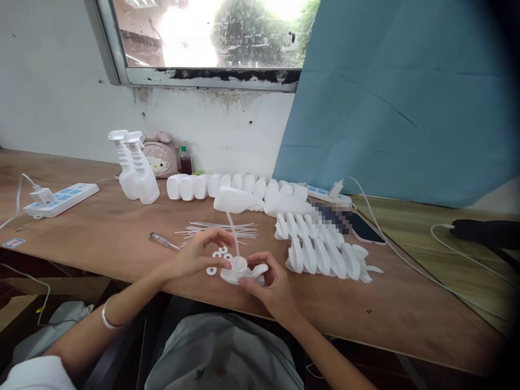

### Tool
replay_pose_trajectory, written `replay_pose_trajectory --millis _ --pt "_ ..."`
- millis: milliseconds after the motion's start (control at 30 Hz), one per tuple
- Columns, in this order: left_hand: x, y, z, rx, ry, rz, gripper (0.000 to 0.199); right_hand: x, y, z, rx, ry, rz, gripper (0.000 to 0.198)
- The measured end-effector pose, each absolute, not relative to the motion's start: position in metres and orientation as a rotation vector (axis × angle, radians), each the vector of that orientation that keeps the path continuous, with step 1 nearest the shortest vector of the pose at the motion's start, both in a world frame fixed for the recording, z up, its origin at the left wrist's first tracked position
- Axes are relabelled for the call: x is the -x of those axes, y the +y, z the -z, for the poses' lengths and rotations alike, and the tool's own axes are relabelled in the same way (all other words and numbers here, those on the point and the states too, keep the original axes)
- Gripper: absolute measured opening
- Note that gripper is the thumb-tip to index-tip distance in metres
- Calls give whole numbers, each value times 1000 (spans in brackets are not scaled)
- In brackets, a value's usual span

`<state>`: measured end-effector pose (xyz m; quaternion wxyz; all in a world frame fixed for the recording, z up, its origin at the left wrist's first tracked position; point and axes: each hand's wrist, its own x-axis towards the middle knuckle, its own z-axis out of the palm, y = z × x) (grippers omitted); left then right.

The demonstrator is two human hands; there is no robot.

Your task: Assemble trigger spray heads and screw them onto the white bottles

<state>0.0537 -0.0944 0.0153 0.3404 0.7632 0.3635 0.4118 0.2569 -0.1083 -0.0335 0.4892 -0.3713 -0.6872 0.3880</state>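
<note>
My right hand (270,281) grips a white trigger sprayer head (259,271), which lies low over the table edge with its round collar (239,264) facing up. A thin white dip tube (232,230) rises from the collar, leaning a little left. My left hand (209,252) is curved in a C shape beside it: the thumb tip is at the collar's rim, the fingertips are by the tube, with a gap between. Several white ring washers (212,271) lie under and beside my left hand. Behind it, more loose dip tubes (195,228) are spread on the table.
Several sprayer heads (320,257) lie in rows at right. White bottles (235,199) lie along the back; two upright spray bottles (138,173) stand at left. A screwdriver (163,241), power strips (67,197), a phone (365,227), a cable (390,244) and a pink bag (160,154) are around.
</note>
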Motion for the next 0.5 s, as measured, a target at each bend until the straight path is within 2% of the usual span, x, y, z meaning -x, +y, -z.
replay_pose_trajectory --millis 33,100,133,233,500 --pt "-42 -84 -20 -2085 997 -1015 40 -258 -107 32 895 -1620 -948 28" --pt "-12 -54 -28 -2174 1380 -1132 41 -260 -105 31 913 -1584 -972 25" --pt "5 -37 -30 -2140 1727 -1223 42 -260 -104 32 933 -1589 -989 24" --pt "49 15 -32 -1959 2135 -1354 49 -261 -104 33 943 -1635 -1036 21" --pt "96 69 -8 -1685 2483 -1250 39 -259 -108 29 985 -1615 -998 24"
